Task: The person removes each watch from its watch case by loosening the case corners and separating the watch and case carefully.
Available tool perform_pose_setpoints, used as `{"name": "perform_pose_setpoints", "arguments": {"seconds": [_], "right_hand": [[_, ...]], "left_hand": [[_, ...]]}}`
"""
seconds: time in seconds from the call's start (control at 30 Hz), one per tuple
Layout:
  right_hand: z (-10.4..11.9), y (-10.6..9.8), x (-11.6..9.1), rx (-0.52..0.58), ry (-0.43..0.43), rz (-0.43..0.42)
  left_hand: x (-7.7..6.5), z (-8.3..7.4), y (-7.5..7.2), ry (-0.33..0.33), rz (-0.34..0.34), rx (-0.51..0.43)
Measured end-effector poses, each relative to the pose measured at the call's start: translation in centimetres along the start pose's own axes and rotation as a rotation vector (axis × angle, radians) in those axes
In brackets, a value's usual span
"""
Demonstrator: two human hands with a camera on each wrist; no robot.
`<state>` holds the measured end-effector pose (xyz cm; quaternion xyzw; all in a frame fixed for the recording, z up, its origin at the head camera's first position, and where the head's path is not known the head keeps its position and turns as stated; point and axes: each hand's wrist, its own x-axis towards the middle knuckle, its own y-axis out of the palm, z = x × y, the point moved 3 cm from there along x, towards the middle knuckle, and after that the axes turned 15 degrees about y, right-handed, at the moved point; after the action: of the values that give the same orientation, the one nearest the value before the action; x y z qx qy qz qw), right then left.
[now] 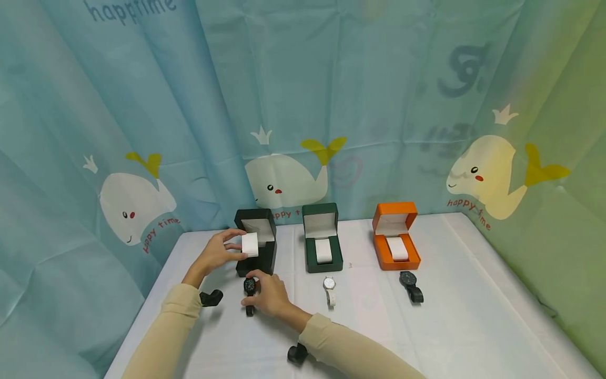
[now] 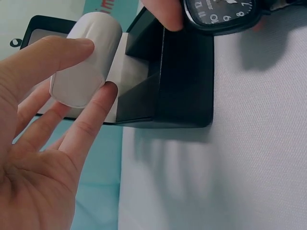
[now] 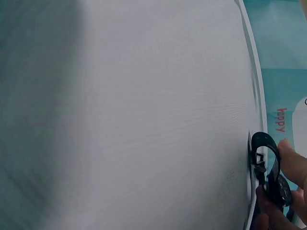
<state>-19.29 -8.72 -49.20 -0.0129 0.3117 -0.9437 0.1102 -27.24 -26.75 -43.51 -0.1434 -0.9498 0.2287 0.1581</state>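
My left hand (image 1: 215,256) pinches a white watch cushion (image 1: 250,245) between thumb and fingers, in front of the raised lid of a black watch box (image 1: 268,257). In the left wrist view the cushion (image 2: 88,60) is tilted, with the box's empty well (image 2: 139,86) beside it. My right hand (image 1: 273,295) grips a black wristwatch (image 1: 249,287) by its sides, just in front of that box. The watch's strap (image 3: 263,139) forms a closed loop in the right wrist view. Its dark dial (image 2: 223,9) with white numerals shows at the top of the left wrist view.
Right of the black box stand an open green watch box (image 1: 324,263) and an open orange one (image 1: 396,258), each holding a white cushion. A white-strapped watch (image 1: 329,290) lies before the green box, a black watch (image 1: 411,287) before the orange. A printed curtain (image 1: 379,116) hangs behind the table.
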Motion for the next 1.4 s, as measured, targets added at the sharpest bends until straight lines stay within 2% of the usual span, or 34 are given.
{"name": "perform_pose_setpoints", "arguments": {"seconds": [0.2,0.67,1.13,1.4], "right_hand": [[-0.17,-0.01,-0.01,-0.063,0.029,-0.024],[-0.04,-0.33,-0.01,-0.117,0.004,-0.044],[-0.39,-0.34,0.41,-0.138,0.042,0.008],[-0.69,-0.45,0.71,-0.094,0.045,0.04]], "left_hand": [[-0.2,0.06,-0.06,-0.001,0.005,0.003],[-0.07,-0.14,0.02,-0.007,0.005,0.008],[-0.02,0.11,0.21,-0.007,0.014,0.005],[-0.07,0.33,0.28,-0.009,0.016,-0.009]]}}
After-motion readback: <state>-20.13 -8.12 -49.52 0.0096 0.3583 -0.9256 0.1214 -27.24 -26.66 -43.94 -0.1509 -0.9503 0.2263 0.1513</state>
